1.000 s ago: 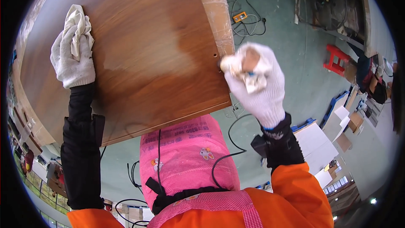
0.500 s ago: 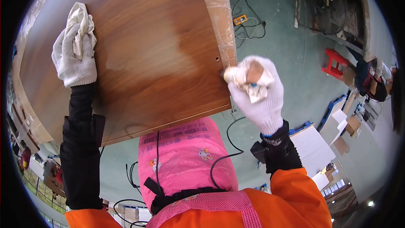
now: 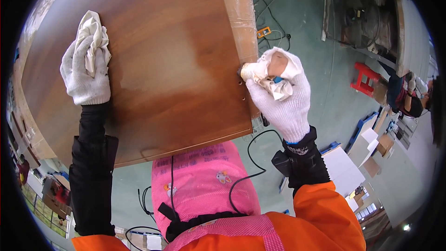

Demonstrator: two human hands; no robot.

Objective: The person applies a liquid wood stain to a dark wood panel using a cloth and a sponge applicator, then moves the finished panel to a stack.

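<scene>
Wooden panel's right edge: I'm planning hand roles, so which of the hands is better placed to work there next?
Likely the right hand: it is at that edge of the wooden panel, gripping a crumpled cloth. The left hand is over the panel's left side, with a pale cloth.

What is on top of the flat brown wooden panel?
On the panel: the white-gloved left grip, with a crumpled off-white cloth against its fingers. The surface directly beneath is covered and cannot be seen.
</scene>
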